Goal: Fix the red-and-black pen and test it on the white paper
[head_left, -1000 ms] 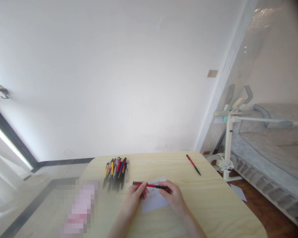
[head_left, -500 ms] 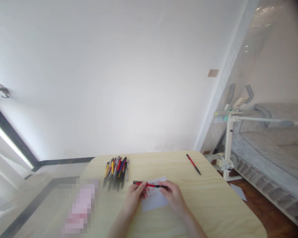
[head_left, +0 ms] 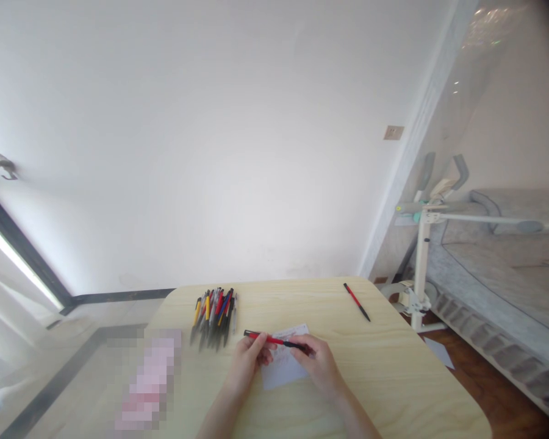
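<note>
A red and black pen [head_left: 276, 341] lies level between my two hands, above a scribbled sheet of white paper [head_left: 283, 369]. My left hand [head_left: 251, 356] pinches its red barrel close to the black end. At the black grip end, my right hand [head_left: 318, 360] has its thumb and fingers closed on the pen; the tip is hidden there. Red marks show on the upper part of the paper, partly behind the pen and fingers.
A bunch of several pens [head_left: 215, 317] in yellow, red, blue and grey lies at the left of the wooden table [head_left: 393, 378]. Another red and black pen [head_left: 357, 302] rests at the back right. A pixelated pink item [head_left: 150, 378] sits at the left edge.
The pen has tilted slightly, its right end a touch lower. Both hands keep hold of it and have barely moved.
</note>
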### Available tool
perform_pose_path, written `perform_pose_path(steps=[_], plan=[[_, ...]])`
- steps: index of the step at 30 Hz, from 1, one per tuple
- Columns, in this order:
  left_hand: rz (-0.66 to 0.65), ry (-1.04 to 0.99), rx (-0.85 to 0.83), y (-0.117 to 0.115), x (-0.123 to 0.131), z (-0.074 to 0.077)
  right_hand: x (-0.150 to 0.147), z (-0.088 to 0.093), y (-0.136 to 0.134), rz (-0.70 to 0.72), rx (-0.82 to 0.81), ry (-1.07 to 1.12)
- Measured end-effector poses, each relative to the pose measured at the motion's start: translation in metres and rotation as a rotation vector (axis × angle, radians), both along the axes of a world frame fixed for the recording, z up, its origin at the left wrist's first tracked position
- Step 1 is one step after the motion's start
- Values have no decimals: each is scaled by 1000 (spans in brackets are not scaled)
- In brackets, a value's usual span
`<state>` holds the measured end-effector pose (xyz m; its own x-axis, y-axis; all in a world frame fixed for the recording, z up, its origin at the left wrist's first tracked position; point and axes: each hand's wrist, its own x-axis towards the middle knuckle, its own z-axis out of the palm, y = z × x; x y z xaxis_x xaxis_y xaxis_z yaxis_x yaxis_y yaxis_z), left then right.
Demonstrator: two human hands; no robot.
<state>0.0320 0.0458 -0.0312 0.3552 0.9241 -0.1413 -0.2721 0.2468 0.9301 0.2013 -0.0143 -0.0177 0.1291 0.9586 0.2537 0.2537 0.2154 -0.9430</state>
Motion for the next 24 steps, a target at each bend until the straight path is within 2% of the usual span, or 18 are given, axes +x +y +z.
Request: perform_pose_path(steps=[9, 16, 24], plan=[[14, -22, 22, -2, 0, 1, 1, -6, 3, -37, -33, -22], [-1, 26, 43, -1, 0, 1, 0, -4, 2, -31, -21, -41], [2, -24, 28, -1, 0, -1, -1, -2, 1, -15, -29, -52]])
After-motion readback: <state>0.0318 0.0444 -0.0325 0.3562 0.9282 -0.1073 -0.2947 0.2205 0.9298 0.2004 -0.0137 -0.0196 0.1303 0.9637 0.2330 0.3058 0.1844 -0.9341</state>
